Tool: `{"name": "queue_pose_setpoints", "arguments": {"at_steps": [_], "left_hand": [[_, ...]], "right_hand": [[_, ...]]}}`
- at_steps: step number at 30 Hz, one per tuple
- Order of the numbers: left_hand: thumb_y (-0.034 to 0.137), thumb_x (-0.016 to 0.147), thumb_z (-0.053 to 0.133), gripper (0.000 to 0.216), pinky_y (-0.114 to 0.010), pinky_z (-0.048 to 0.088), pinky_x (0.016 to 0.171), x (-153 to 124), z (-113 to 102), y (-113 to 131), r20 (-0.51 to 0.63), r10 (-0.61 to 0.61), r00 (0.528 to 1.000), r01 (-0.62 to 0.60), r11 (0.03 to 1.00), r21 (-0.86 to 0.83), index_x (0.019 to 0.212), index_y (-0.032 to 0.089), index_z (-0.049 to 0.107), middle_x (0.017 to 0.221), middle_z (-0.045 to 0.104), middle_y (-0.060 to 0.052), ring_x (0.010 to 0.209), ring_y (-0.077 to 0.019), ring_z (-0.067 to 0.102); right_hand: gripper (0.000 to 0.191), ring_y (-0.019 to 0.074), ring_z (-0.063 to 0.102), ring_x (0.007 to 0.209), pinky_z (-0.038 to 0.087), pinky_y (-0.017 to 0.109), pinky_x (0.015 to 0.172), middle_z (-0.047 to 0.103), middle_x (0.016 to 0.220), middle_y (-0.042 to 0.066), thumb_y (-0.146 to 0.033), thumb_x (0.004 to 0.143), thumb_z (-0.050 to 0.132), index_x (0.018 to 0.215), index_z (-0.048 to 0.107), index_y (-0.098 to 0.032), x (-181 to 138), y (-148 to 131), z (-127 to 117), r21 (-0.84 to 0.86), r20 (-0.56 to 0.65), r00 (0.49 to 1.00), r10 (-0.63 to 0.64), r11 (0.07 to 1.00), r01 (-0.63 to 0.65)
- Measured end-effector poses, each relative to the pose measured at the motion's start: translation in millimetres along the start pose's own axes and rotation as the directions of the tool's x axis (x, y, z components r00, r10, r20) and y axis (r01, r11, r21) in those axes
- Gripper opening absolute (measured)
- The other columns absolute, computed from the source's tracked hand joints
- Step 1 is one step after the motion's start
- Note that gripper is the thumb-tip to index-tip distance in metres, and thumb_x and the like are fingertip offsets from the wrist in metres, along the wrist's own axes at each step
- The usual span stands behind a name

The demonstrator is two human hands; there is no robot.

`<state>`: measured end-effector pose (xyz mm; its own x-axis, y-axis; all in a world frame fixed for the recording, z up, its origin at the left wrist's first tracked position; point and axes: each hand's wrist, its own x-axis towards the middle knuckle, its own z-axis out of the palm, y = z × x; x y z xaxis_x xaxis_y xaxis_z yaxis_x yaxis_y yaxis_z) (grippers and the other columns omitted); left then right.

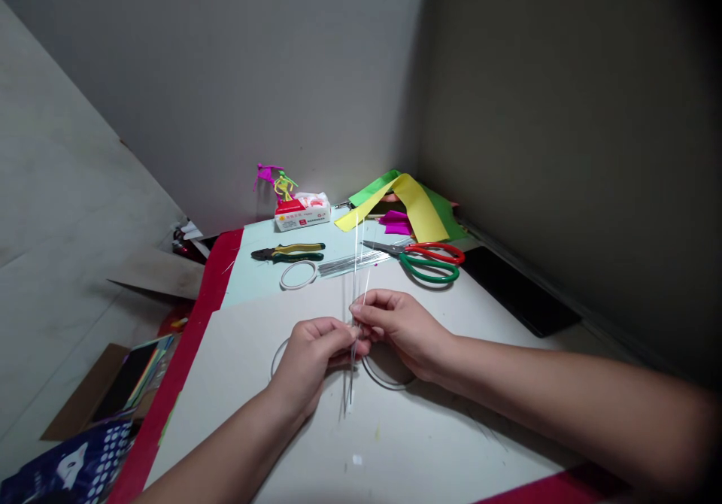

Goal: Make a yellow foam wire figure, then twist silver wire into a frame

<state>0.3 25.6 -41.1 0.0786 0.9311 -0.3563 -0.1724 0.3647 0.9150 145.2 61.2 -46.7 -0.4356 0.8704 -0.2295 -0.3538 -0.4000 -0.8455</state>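
Thin silvery wires (356, 256) stand nearly upright over the middle of the table, their lower ends reaching below my fingers. My left hand (316, 350) is closed in a pinch around them from the left. From the other side, my right hand (403, 327) pinches the same wires, its fingertips touching or very near the left ones. How many wires each hand grips is too fine to tell. A loop of dark wire (389, 385) shows below the right hand, and a curved piece appears left of the left hand.
Behind the hands lie pliers (290, 252), a white ring (298, 275), a bundle of straight wires (344, 265) and scissors (432, 259). Farther back are a small box (304, 217) with wire figures and yellow paper (420, 203). A black phone-like slab (516, 289) lies right, by the wall.
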Motion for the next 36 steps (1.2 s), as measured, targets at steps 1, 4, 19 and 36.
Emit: {"name": "queue_pose_setpoints", "arguments": {"at_steps": [1,4,19,36], "left_hand": [[0.026,0.065,0.071,0.014,-0.028,0.049,0.067,0,0,0,-0.001,-0.003,1.0,0.003,1.0,0.001,0.062,0.012,0.07,0.064,0.07,-0.009,0.067,-0.0178,0.063],[0.026,0.065,0.071,0.015,-0.028,0.049,0.067,0,1,1,-0.008,-0.006,1.0,0.006,1.0,0.003,0.061,0.012,0.07,0.064,0.07,-0.009,0.067,-0.0177,0.063],[0.023,0.068,0.069,0.014,-0.027,0.047,0.07,-1,0,2,-0.026,-0.009,1.0,0.01,1.0,0.018,0.061,0.011,0.068,0.062,0.07,-0.008,0.067,-0.0162,0.062],[0.026,0.069,0.07,0.014,-0.03,0.047,0.079,5,-12,13,-0.101,0.061,0.993,-0.06,0.998,0.017,0.071,0.012,0.073,0.075,0.072,-0.009,0.076,-0.0174,0.063]], "right_hand": [[0.028,0.0104,0.057,0.044,0.044,0.022,0.048,0.061,0.053,-0.001,-0.031,0.065,0.079,0.069,0.057,-0.016,0,0,0,-0.002,-0.01,1.0,-0.001,1.0,0.001],[0.027,0.0113,0.058,0.044,0.043,0.023,0.048,0.062,0.054,0.0,-0.031,0.065,0.079,0.068,0.057,-0.015,-1,0,1,-0.013,-0.013,1.0,-0.003,1.0,0.003],[0.023,0.0072,0.047,0.048,0.033,0.022,0.052,0.059,0.052,-0.001,-0.027,0.07,0.073,0.064,0.054,-0.014,0,-3,-3,-0.127,0.006,0.999,-0.045,0.991,0.045],[0.011,0.0125,0.059,0.063,0.043,0.024,0.059,0.06,0.069,0.001,-0.023,0.083,0.055,0.08,0.045,-0.018,11,-19,-12,-0.008,-0.018,0.997,-0.072,0.997,0.072]]}}
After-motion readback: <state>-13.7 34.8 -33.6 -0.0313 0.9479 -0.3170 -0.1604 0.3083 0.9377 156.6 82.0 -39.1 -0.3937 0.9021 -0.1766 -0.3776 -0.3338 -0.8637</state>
